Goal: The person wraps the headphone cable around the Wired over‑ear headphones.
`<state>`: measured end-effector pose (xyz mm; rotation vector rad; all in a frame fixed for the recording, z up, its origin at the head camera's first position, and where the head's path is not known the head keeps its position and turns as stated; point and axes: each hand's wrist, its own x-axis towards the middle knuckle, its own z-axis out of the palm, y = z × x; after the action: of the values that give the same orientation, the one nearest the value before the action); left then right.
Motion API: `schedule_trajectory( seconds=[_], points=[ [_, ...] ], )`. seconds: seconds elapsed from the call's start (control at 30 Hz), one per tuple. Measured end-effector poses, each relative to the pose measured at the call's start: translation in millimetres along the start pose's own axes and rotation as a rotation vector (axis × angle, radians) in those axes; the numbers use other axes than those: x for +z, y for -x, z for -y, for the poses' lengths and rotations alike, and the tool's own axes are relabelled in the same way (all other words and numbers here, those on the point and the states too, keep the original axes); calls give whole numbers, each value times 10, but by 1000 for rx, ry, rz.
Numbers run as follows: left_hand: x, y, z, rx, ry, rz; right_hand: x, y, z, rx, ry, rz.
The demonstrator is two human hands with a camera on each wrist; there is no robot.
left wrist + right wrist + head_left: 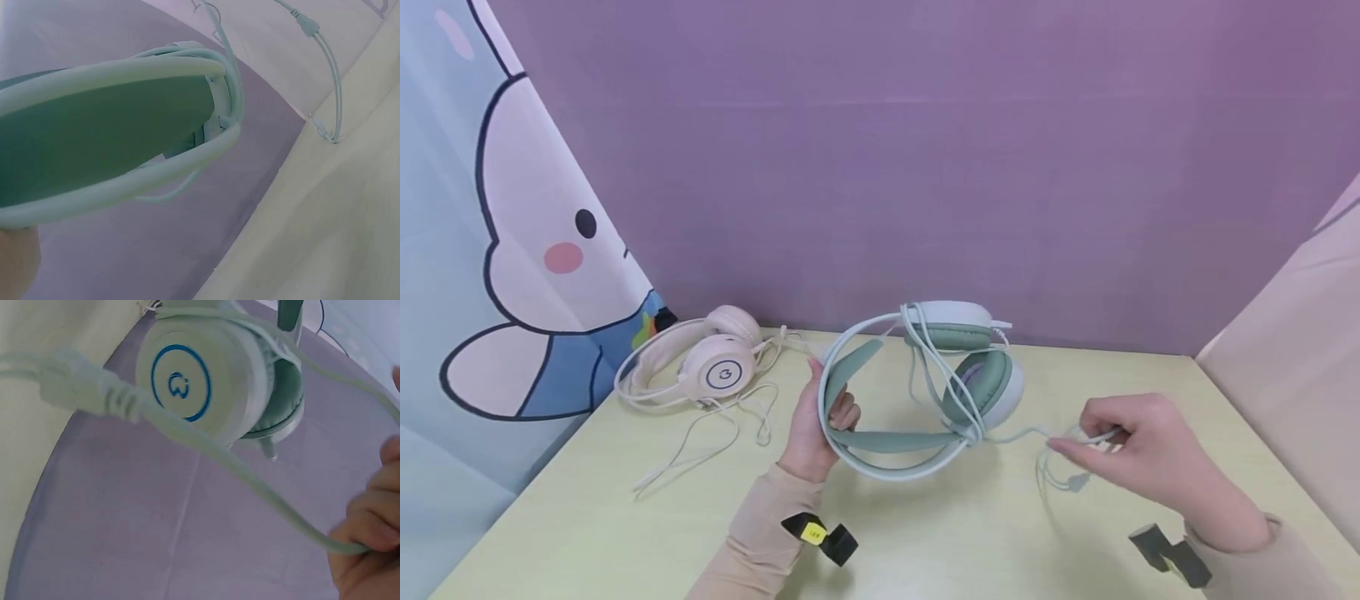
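Pale blue headphones (895, 441) with green padding are lifted above the table in the head view. My left hand (808, 425) grips them by the headband, thumb up along its outer side. Loops of cable (250, 478) wind around the band and sliders beside the ear cups. My right hand (1150, 454) pinches the cable's loose part, off to the right. From that hand hang the thin ends with a small splitter (307, 25). An ear cup (181, 381) with a blue ring logo faces the right wrist camera. The left wrist view shows mostly the headband (106, 125).
White headphones (724, 375) lie at the table's back left, their loose white cable (688, 462) trailing forward. The pale yellow table (947, 550) meets a purple backdrop (925, 167) behind. A cartoon-print curtain (520, 225) stands on the left, a pale one (1300, 292) on the right.
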<state>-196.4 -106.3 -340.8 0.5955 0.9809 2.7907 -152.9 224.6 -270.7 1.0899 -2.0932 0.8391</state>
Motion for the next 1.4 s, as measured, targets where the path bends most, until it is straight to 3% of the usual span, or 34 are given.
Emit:
schedule_trajectory(
  seconds=[0.13, 0.23, 0.37, 0.47, 0.57, 0.67, 0.87, 1.13, 1.4],
  points=[
    [-27, 6, 7, -7, -22, -29, -63, -37, 72, -44, -41, 229],
    [-39, 16, 6, -12, -17, -41, -104, -100, 125, -122, 18, 270],
    [-38, 31, 9, -48, 37, -41, -79, -222, 151, -294, 127, 113],
    [-30, 37, 13, -86, 98, -17, -58, -295, 145, -349, 191, -44],
    [-24, 41, 16, -101, 139, 23, -71, -311, 120, -299, 200, -157],
    [-19, 35, 19, -97, 152, 63, -111, -298, 71, -215, 200, -192],
    [-24, 4, 54, -52, 54, 132, -219, -325, 8, -122, 308, -44],
    [-33, -2, 93, -33, -61, 122, -231, -511, 34, -231, 368, 128],
    [-21, -11, 111, -70, -169, 133, -206, -655, 51, -246, 391, 295]
  ],
)
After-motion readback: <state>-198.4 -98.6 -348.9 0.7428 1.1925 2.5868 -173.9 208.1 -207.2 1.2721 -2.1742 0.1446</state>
